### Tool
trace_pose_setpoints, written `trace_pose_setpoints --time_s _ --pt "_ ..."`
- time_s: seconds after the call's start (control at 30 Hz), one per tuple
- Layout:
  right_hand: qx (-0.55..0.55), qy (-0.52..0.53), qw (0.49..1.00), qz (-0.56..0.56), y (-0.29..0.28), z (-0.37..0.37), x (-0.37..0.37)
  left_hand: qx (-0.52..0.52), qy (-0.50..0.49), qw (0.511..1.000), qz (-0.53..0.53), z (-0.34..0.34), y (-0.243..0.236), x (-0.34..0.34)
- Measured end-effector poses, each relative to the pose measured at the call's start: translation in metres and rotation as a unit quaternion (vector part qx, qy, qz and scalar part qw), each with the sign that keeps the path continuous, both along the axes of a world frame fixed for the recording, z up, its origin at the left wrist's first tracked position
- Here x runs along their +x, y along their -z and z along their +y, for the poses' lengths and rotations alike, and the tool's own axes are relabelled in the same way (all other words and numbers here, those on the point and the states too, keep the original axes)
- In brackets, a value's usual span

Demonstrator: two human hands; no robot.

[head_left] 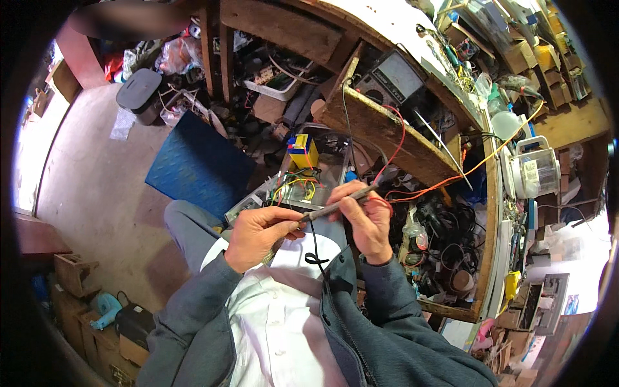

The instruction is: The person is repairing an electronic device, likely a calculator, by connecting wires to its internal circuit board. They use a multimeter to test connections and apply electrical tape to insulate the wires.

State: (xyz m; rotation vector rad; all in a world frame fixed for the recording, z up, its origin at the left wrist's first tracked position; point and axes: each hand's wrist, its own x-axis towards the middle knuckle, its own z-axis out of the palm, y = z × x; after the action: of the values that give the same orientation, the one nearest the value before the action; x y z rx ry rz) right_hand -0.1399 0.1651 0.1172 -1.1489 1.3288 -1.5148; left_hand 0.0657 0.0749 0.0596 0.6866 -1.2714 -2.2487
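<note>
My right hand (366, 222) is closed round a slim grey-brown rod-like tool (330, 209), whose exact kind I cannot make out. At the tool's lower left end, my left hand (261, 235) pinches with thumb and forefinger; whether a small part is also between them is hidden. A red wire (400, 148) runs down to my right hand. Just beyond my hands sits a grey open plastic case (332, 166). Inside it are a yellow and blue box-shaped battery (303, 152) and loose yellow, red and green wires (298, 187).
A multimeter (389, 79) stands in a wooden bench compartment (387, 132) ahead. Tangled black cables (445, 226) fill the space to the right. A blue panel (200, 166) leans at the left, near a dark grey bin (140, 95). A clear plastic jar (536, 174) stands at the right.
</note>
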Motion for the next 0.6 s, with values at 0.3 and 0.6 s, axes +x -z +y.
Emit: trace_pose_setpoints --time_s 0.3,0.6 --pt "-0.075 0.146 0.985 -0.05 -0.028 0.019 -0.054 -0.046 -0.071 0.996 0.002 -0.026 0.006 0.001" --pt "0.009 0.089 0.995 0.036 -0.012 0.005 -0.018 -0.243 -0.004 0.961 -0.132 -0.031 0.005 0.005"
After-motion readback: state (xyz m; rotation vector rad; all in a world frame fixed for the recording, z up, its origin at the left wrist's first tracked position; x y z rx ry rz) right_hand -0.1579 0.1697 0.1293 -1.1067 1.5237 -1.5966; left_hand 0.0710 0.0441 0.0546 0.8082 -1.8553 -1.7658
